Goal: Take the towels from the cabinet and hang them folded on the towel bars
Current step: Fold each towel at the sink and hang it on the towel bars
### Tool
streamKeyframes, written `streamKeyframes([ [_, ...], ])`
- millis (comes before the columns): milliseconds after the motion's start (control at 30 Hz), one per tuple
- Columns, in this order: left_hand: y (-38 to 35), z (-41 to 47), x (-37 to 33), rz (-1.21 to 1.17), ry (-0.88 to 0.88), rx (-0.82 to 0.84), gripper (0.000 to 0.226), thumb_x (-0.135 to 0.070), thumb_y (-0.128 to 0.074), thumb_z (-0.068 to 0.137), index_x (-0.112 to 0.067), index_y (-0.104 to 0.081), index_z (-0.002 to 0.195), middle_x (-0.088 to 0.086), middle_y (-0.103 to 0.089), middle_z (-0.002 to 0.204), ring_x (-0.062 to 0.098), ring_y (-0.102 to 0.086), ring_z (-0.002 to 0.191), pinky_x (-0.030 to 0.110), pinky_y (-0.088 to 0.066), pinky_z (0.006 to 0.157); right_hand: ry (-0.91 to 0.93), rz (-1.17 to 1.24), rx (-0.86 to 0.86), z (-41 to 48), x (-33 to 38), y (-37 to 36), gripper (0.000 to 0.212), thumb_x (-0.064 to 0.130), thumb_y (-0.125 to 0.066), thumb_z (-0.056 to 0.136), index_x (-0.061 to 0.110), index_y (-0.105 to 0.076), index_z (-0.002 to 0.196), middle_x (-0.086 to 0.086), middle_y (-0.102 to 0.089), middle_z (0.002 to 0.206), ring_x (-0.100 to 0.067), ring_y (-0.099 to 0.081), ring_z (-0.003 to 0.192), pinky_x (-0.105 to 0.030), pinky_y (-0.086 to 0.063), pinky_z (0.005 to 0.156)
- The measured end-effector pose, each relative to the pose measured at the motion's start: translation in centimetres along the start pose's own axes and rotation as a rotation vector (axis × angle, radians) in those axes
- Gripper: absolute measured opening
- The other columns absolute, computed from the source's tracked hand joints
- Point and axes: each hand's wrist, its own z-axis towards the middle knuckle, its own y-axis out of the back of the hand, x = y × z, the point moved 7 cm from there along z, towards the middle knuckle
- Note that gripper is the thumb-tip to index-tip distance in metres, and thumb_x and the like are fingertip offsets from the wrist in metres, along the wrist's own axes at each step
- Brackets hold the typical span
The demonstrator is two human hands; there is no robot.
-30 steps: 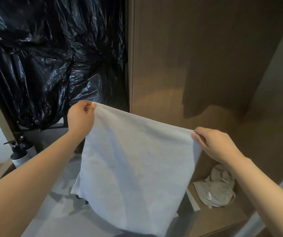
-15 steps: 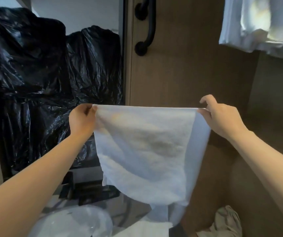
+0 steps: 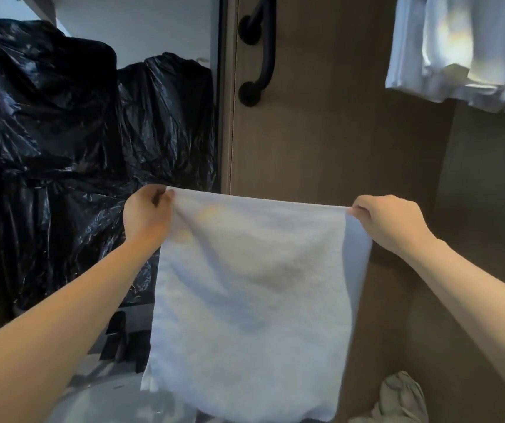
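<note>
Pinching the top corners of a pale white rectangular terry towel [image 3: 251, 294] with curled fingers, the left grip [image 3: 146, 213] at 10 o'clock of the cloth and the right grip [image 3: 388, 222] at 2 o'clock, stretching the top edge taut and level and letting the rest hang flat in mid-air at the centre of view. Facing a brown wood-grain cabinet door [image 3: 321, 132] with a curved black metal handle [image 3: 263, 53] at 12 o'clock, with crumpled glossy black plastic bags [image 3: 62, 148] at 9 o'clock, white draped fabric [image 3: 465, 47] hanging at 1 o'clock and a crumpled grey cloth [image 3: 401, 398] lying at 5 o'clock.
</note>
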Motion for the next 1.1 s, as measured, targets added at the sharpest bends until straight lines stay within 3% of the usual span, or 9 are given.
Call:
streamKeyframes([
  [67,-0.2,-0.2,-0.1,0.012,-0.008,0.009,0.027,-0.027,-0.052,0.098,-0.01,-0.068,0.112,0.004,-0.066,0.093,0.017,-0.054,0.083,0.028,-0.037,0.075,-0.027,0.031,0.014,0.0,-0.4,-0.5,0.021,0.033,-0.047,0.101,0.021,-0.064,0.098,0.001,-0.068,0.086,-0.019,-0.06,0.072,-0.025,-0.039,0.055],
  [200,-0.6,-1.0,-0.1,0.003,-0.013,0.033,0.026,-0.029,-0.053,0.098,-0.013,-0.068,0.113,0.0,-0.066,0.094,0.016,-0.054,0.086,0.028,-0.036,0.077,-0.025,0.076,0.162,-0.7,-1.0,-2.3,0.018,0.032,-0.05,0.1,0.022,-0.065,0.099,0.003,-0.067,0.09,-0.016,-0.061,0.078,-0.028,-0.047,0.064],
  [400,-2.1,-2.6,-0.7,-0.032,-0.013,0.106,0.023,-0.029,-0.053,0.096,-0.017,-0.068,0.11,-0.003,-0.064,0.088,0.018,-0.056,0.086,0.028,-0.037,0.075,0.064,-0.207,0.284,-2.9,-0.3,-5.5,0.023,0.029,-0.046,0.098,0.035,-0.068,0.103,0.01,-0.06,0.096,-0.015,-0.064,0.092,-0.026,-0.046,0.07],
  [500,-2.4,-3.1,-0.7,-0.061,-0.015,0.116,0.022,-0.029,-0.053,0.096,-0.018,-0.068,0.108,-0.003,-0.066,0.088,0.018,-0.059,0.085,0.028,-0.04,0.072,0.037,-0.181,0.256,-3.6,-0.6,-6.4,0.025,0.038,-0.05,0.099,0.026,-0.071,0.096,0.006,-0.042,0.086,-0.018,-0.06,0.077,-0.027,-0.035,0.058],
  [633,-2.4,-2.9,-0.6,-0.038,-0.021,0.119,0.023,-0.028,-0.053,0.096,-0.017,-0.068,0.108,-0.002,-0.065,0.086,0.02,-0.058,0.085,0.028,-0.038,0.07,0.028,-0.135,0.264,-4.5,-1.0,-7.8,0.023,0.034,-0.044,0.102,0.021,-0.061,0.095,0.004,-0.048,0.091,-0.019,-0.058,0.078,-0.028,-0.034,0.057],
  [833,-2.5,-3.3,0.3,-0.022,0.014,0.117,0.024,-0.029,-0.052,0.097,-0.018,-0.068,0.111,-0.006,-0.063,0.085,0.015,-0.056,0.082,0.02,-0.036,0.064,-0.216,0.237,0.219,-5.4,-3.5,-8.8,0.029,0.039,-0.047,0.101,0.02,-0.057,0.082,0.002,-0.061,0.075,-0.012,-0.056,0.067,-0.025,-0.035,0.052],
  [1033,-2.6,-4.0,0.0,-0.017,0.013,0.118,0.024,-0.03,-0.053,0.097,-0.018,-0.068,0.111,-0.009,-0.061,0.08,0.005,-0.053,0.072,0.016,-0.033,0.06,-0.552,0.675,0.025,-6.6,-5.9,-9.8,0.046,0.04,-0.061,0.094,0.009,-0.05,0.062,-0.007,-0.049,0.058,-0.019,-0.05,0.056,-0.026,-0.038,0.054],
  [1100,-2.7,-4.4,-0.4,-0.029,0.011,0.121,0.024,-0.03,-0.053,0.097,-0.017,-0.068,0.111,-0.009,-0.062,0.082,0.001,-0.053,0.072,0.015,-0.033,0.06,-0.63,0.692,0.016,-7.0,-6.2,-10.4,0.043,0.038,-0.064,0.093,0.008,-0.053,0.064,-0.007,-0.052,0.061,-0.019,-0.053,0.058,-0.026,-0.04,0.055],
])
